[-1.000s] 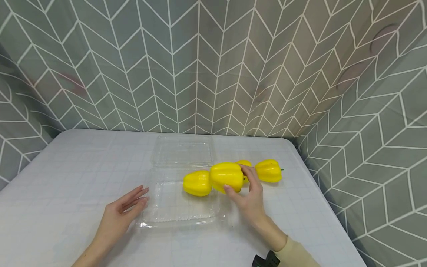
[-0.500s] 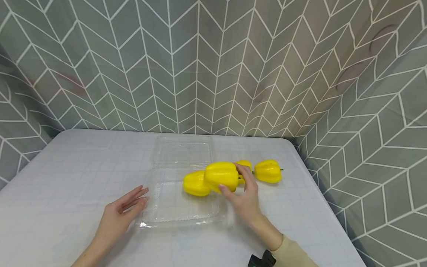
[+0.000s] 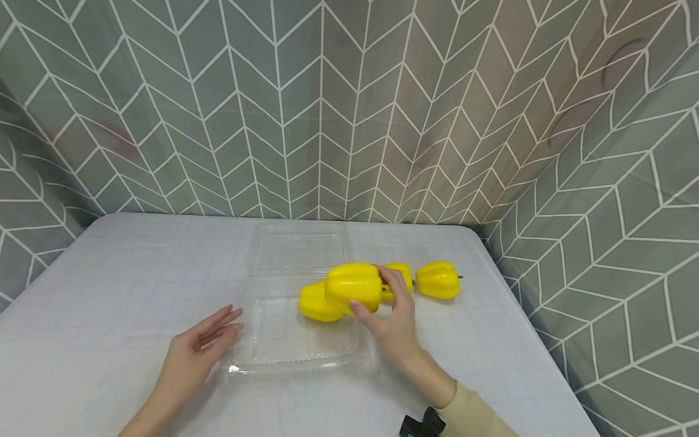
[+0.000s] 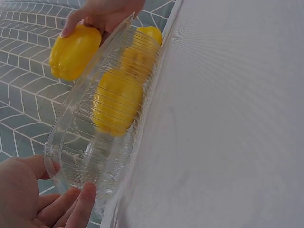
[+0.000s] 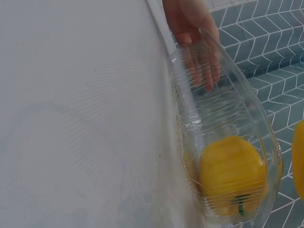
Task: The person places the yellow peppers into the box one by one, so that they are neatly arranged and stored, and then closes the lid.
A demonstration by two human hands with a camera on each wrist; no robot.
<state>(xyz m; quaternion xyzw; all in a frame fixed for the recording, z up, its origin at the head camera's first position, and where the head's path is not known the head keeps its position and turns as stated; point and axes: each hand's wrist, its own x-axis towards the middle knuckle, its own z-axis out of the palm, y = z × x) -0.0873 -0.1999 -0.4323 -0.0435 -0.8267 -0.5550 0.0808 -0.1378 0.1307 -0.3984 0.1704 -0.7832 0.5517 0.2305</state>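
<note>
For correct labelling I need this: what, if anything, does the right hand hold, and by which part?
The right hand holds a pepper near its stem end, thumb on the near side, fingers opposite.

The right hand [image 3: 397, 323] has moved left; its pepper [image 3: 352, 286] is farther over the container [image 3: 295, 343].

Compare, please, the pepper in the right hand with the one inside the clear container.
The held pepper is raised in the right hand, while the boxed pepper lies in the clear container. In the left wrist view, the held pepper shows directly, the boxed pepper through the container's wall. In the head view, the held pepper partly hides the boxed pepper. Both are glossy yellow.
</note>
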